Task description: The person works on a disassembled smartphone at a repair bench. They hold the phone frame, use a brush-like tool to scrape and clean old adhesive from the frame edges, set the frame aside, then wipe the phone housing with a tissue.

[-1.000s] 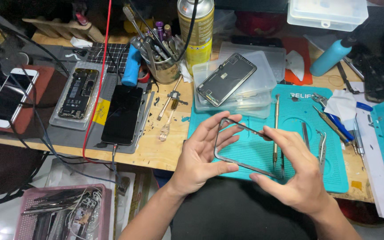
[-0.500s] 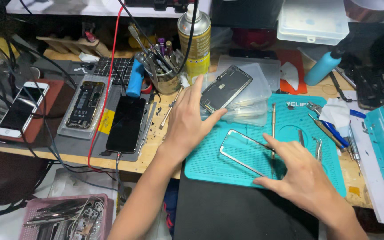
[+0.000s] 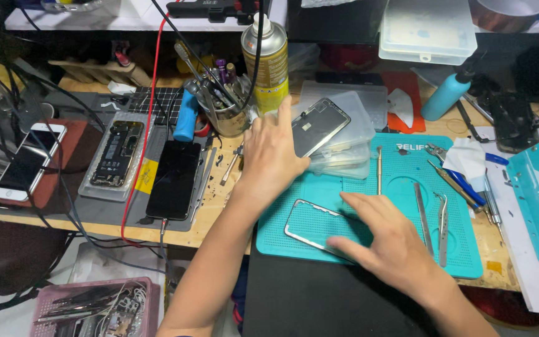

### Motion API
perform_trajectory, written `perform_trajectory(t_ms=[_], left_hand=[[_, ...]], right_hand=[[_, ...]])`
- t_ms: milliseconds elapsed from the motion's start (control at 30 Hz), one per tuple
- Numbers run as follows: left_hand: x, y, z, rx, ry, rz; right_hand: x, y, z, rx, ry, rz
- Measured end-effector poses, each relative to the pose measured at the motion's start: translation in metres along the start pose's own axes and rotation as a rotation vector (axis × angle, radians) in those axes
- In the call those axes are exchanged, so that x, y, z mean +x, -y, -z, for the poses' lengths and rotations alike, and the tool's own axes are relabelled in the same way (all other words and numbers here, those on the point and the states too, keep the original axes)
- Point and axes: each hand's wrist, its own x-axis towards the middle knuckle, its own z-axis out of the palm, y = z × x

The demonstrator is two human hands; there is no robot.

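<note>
My right hand point(image 3: 387, 248) lies flat, fingers spread, on the teal mat point(image 3: 400, 187) near the desk's front edge; fingertips press the right end of the phone frame point(image 3: 312, 227), so it's pinning, not gripping, w/ nothing closed in the palm. Frame is a thin metal rectangle lying flat on the mat's front-left part, tilted a bit. My left hand point(image 3: 271, 156) is stretched fwd over the mat's back-left corner, open wide, fingers apart, tips at the edge of the phone screen point(image 3: 317, 126) that sits on top of the clear plastic boxes point(image 3: 350, 146); can't tell if it's actually touching the screen or just above it. Right of my right hand, on the mat: tweezers point(image 3: 443, 226) and a thin metal pry tool point(image 3: 423, 217), side by side, close but apart from the hand. Behind the left hand, toward the desk's back edge: metal cup point(image 3: 223, 112) crammed w/ tools and a yellow spray can point(image 3: 266, 59) just beside it. Left part of the desk: black phone point(image 3: 173, 179) face up w/ cable plugged in, opened phone body point(image 3: 115, 151) in a tray next to it, white phone point(image 3: 27, 160) near the left edge. Blue bottle point(image 3: 444, 97) at back right.
</note>
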Motion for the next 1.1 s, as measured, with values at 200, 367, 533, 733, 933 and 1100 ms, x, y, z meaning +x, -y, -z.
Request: perform_trajectory(t_ms=[200,367,533,733,933,1100], left_hand=[[-0.028,-0.01,0.015,-0.109,-0.107,-0.061],[-0.059,-0.005,0.035,-0.13,-0.319,-0.108],[-0.076,0.013,0.059,-0.208,-0.357,-0.023],[-0.085,0.028,0.077,-0.247,-0.37,0.006],[-0.097,0.025,0.089,-0.295,-0.31,0.009],[-0.105,0.017,0.085,-0.391,-0.098,-0.07]], right_hand=[[0.016,-0.014,0.002,0.364,-0.007,-0.388],[0.01,0.0,0.007,-0.024,0.193,0.064],[0.01,0.018,0.001,-0.1,0.322,0.015],[0.037,0.018,0.015,-0.056,0.148,0.105],[0.106,-0.005,0.028,-0.224,-0.025,0.237],[0.115,-0.038,0.011,-0.187,-0.093,0.333]])
